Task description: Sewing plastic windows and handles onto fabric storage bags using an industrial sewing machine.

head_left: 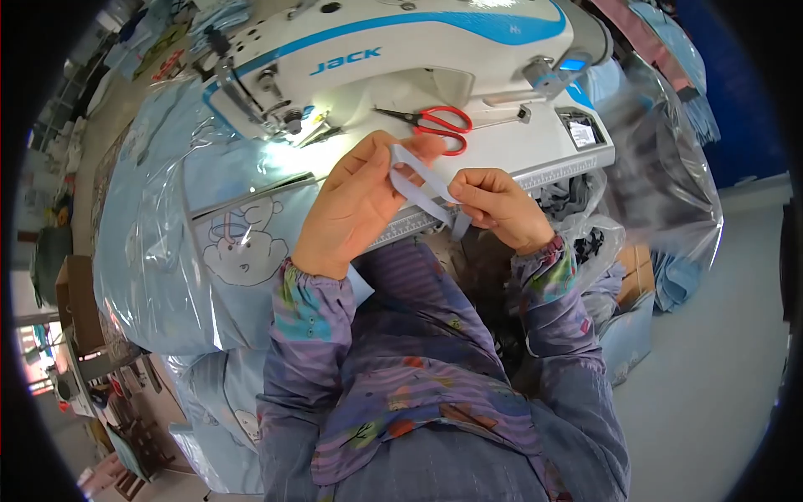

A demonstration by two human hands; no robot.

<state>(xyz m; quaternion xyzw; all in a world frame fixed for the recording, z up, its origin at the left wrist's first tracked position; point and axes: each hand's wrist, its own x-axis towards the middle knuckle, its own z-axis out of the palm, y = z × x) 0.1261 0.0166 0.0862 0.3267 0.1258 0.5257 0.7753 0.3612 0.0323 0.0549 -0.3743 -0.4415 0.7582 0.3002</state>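
Spanning the top of the frame, a white-and-blue sewing machine (418,46) stood over its pale bed, while light-blue fabric (150,251) under clear plastic filled much of the left side. Toward the right edge bulged a large clear plastic sheet (665,159), and below it, right of centre, a smaller clear bag (604,251) held dark, crumpled material. An open brown box (79,309) stood at the far left, its contents too unclear to tell. Just above the frame's centre, the left hand (355,197) had its fingers curled, thumb and fingertips holding the upper left bend of a pale strip (425,173). The right hand (502,205) pinched the strip between thumb and forefinger, so that it made a narrow loop between the hands, one tail hanging below the right fingertips. Just above the hands lay red-handled scissors (445,131), blades toward the left.
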